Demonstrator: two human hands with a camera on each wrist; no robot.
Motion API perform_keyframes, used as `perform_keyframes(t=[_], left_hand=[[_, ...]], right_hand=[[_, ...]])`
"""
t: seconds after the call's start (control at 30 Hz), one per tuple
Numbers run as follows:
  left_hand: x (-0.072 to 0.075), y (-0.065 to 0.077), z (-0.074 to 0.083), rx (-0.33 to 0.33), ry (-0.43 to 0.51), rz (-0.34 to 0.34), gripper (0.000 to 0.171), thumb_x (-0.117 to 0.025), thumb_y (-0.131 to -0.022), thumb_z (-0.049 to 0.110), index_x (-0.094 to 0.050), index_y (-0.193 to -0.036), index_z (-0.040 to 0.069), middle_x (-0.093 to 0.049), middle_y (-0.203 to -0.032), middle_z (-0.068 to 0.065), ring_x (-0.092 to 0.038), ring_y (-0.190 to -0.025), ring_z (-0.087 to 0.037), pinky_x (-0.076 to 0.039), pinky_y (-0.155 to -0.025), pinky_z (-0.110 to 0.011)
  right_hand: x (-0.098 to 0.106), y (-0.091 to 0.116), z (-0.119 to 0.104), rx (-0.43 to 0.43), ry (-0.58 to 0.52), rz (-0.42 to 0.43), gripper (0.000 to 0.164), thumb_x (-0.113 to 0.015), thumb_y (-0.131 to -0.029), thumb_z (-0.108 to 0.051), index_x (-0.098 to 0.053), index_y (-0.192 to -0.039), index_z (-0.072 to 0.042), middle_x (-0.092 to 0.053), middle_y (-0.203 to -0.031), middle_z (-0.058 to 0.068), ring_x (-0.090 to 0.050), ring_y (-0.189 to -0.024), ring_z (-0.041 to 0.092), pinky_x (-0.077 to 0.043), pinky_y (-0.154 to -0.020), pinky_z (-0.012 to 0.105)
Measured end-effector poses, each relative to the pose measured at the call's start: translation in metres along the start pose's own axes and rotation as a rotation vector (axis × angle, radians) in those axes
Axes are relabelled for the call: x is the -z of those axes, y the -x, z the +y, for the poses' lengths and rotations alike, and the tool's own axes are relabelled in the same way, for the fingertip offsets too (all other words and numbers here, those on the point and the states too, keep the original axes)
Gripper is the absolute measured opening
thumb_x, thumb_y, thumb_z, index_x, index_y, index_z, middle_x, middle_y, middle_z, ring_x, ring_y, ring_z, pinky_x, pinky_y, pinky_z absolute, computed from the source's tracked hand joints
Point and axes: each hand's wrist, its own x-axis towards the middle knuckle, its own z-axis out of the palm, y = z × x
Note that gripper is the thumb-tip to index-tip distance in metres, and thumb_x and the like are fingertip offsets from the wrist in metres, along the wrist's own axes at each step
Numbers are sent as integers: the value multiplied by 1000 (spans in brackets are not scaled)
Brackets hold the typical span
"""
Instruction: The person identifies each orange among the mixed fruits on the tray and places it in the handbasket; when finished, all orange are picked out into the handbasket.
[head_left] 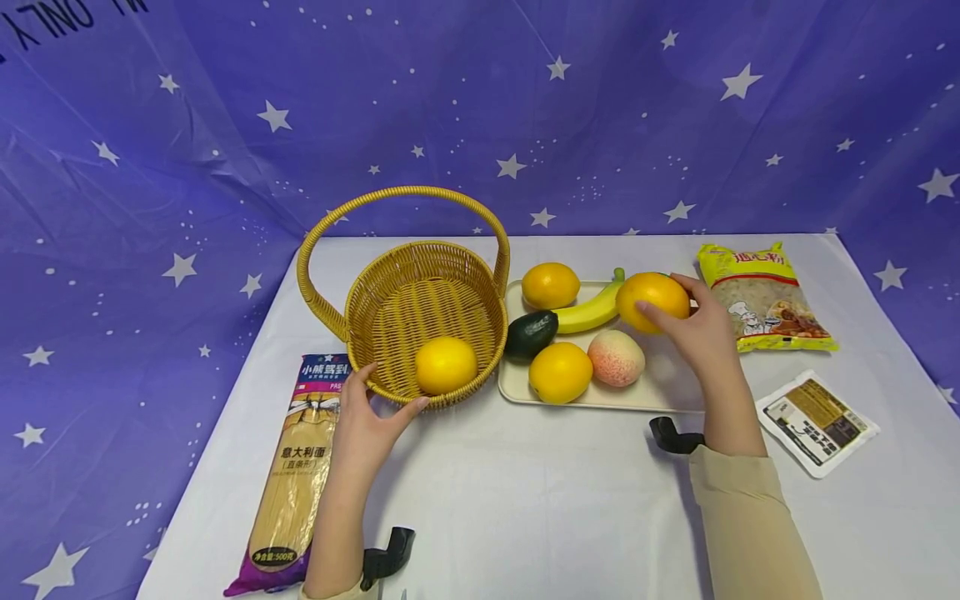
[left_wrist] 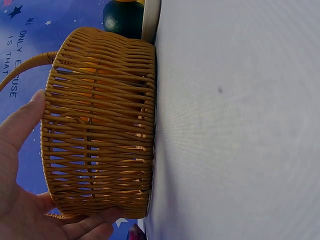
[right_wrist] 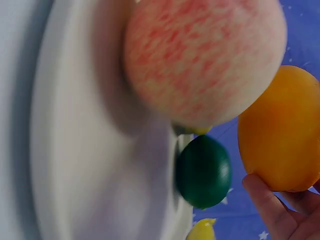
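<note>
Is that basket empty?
No, a yellow fruit lies inside the basket, toward its near side.

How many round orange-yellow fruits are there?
4: one fruit in the basket, another in the right hand, a third at the back of the tray, a fourth at its front.

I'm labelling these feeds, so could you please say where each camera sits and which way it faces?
Head: head-worn, facing forward and down at basket and tray; left hand and right hand show.
Left wrist: worn there, facing the basket's side; that hand shows.
Right wrist: worn there, facing peach and gripped orange fruit; that hand shows.
Head and left wrist share the basket.
</note>
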Motion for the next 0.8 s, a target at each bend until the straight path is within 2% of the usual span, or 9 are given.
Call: perform_keyframes(t=[0.23, 0.37, 0.57, 0.7, 0.8], left_hand=[[0, 0, 0, -3, 5, -4, 111, -69, -68, 72, -25, -148, 9, -22, -153, -17, -30, -138, -36, -28, -109, -56], [0, 1, 0, -2, 3, -3, 111, -69, -68, 73, -26, -148, 10, -22, -153, -17, -29, -138, -37, -28, -108, -57], [-1, 1, -1, -8, 3, 4, 109, -71, -69, 70, -26, -148, 10, -23, -152, -17, -29, -137, -38, -28, -108, -58], [-1, 1, -1, -9, 5, 5, 107, -72, -70, 68, -26, -148, 10, -23, -152, -18, -29, -137, -38, -28, -108, -58], [-1, 0, -1, -8, 3, 3, 108, -71, -69, 70, -26, -148, 10, -23, -152, -18, -29, -137, -38, -28, -108, -58]], right_hand=[[-1, 7, -23, 56, -34, 23, 78, -71, -82, -51, -43, -146, -17, -49, -136, 13, -47, -106, 29, -43, -76, 25], [-8, 13, -34, 107, -86, -4, 75, -73, -82, -48, -45, -144, -17, -49, -137, 9, -49, -108, 27, -45, -84, 30], [-24, 23, -54, 187, -172, -89, 72, -75, -83, -39, -45, -143, -13, -48, -140, 9, -48, -116, 30, -40, -99, 46], [-37, 27, -67, 204, -231, -152, 71, -77, -82, -36, -46, -143, -15, -47, -140, 8, -48, -119, 32, -39, -100, 50], [-47, 30, -76, 200, -236, -195, 72, -78, -80, -40, -47, -142, -20, -47, -139, 6, -48, -120, 31, -41, -98, 50]])
